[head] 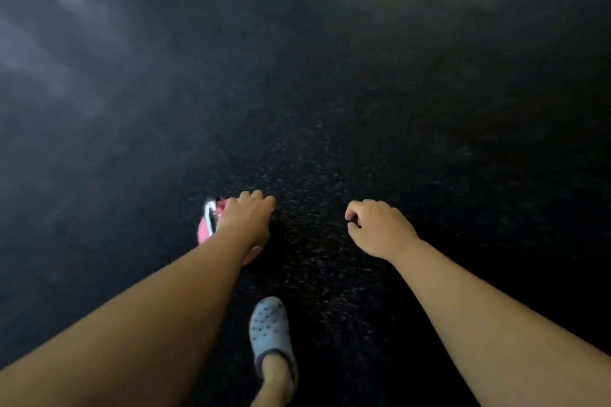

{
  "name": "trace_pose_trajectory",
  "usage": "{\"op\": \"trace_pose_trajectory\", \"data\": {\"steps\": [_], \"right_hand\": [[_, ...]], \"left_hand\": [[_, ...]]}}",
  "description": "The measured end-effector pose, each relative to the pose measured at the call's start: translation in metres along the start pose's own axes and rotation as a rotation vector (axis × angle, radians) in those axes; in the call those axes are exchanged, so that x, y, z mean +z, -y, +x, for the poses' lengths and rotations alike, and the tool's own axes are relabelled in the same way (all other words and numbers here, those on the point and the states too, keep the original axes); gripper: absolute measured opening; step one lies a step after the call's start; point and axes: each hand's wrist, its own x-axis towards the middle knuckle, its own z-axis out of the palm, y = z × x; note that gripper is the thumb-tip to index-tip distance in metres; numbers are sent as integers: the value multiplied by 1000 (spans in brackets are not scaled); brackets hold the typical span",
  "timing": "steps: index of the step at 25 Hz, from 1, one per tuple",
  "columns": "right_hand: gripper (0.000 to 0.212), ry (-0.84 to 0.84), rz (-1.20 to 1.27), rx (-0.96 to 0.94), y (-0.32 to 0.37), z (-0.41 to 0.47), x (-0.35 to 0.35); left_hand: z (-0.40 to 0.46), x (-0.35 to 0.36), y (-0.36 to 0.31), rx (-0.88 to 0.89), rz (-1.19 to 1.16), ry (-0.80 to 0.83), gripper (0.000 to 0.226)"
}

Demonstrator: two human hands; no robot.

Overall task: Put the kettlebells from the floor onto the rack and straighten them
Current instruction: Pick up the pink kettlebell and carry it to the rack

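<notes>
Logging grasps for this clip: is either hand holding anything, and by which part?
The left hand is closed over the top of a pink kettlebell, apparently at its handle. The right hand is loosely curled with nothing visible in it.

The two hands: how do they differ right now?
The left hand is closed over a pink kettlebell, which it mostly hides; the right hand holds nothing. The left hand looks darker, in shadow, while the right hand is more brightly lit. The left hand's fingers wrap downward, whereas the right hand's fingers curl loosely with thumb and forefinger near each other. Both reach forward over the dark speckled floor, on bare forearms.
</notes>
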Motion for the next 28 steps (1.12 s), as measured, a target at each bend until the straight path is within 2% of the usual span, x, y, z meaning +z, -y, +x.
{"op": "trace_pose_trajectory", "data": {"steps": [5, 9, 11, 13, 16, 19, 21, 24, 26, 28], "right_hand": [[19, 91, 11, -100, 108, 87, 79], [23, 212, 60, -143, 150, 124, 156], [36, 257, 66, -131, 165, 134, 192], [44, 274, 79, -109, 174, 143, 221], [22, 213, 291, -93, 179, 149, 247], [15, 186, 519, 2, 174, 145, 257], [14, 173, 569, 67, 160, 140, 250], [26, 117, 514, 93, 125, 136, 223], [24, 68, 436, 87, 94, 124, 200], [21, 14, 377, 70, 59, 100, 180]], "left_hand": [[22, 58, 137, -87, 166, -30, 48], [49, 105, 183, 34, 262, -18, 69], [66, 124, 185, 101, 272, -31, 76], [85, 132, 184, 182, 216, -35, 62], [104, 133, 187, 320, 110, -43, 42], [112, 129, 186, 430, 118, -21, 35], [114, 121, 174, 468, 131, 26, 27], [107, 116, 150, 415, -6, 131, 12], [93, 113, 122, 336, -130, 151, 13], [76, 108, 82, 332, -207, 138, 14]]}}
